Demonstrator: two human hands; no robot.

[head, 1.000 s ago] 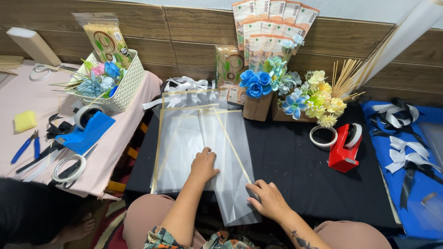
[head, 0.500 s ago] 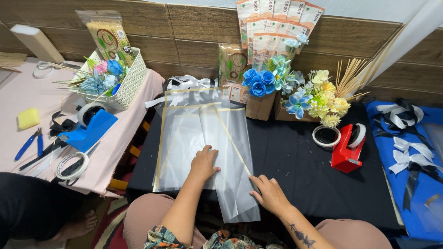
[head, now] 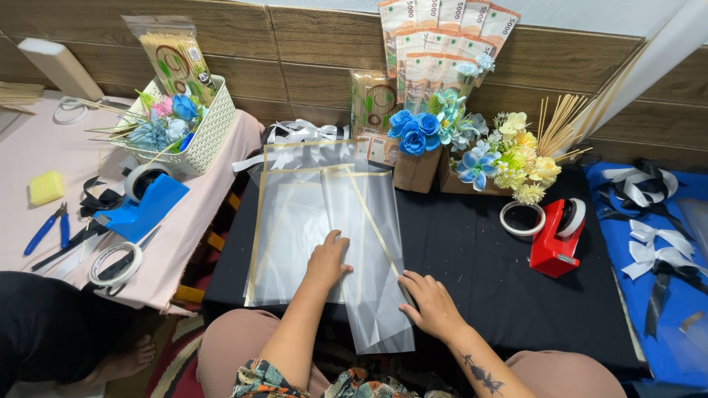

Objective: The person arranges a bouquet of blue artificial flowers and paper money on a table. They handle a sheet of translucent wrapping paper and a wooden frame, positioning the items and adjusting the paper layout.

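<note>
The left hand (head: 327, 259) presses flat, fingers spread and gripping nothing, on the clear gold-edged wrapping sheets (head: 310, 214) at the black table (head: 472, 258) centre, while the right hand (head: 431, 304), at four o'clock, pins their lower-right edge, apparently steadying them.

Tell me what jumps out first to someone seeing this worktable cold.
At centre, both hands press flat on clear wrapping sheets edged in gold on the black table: the left hand on the sheets' middle, the right hand at their lower right edge. Behind them, blue paper roses stand against the wooden wall. A red tape dispenser sits to the right.
</note>
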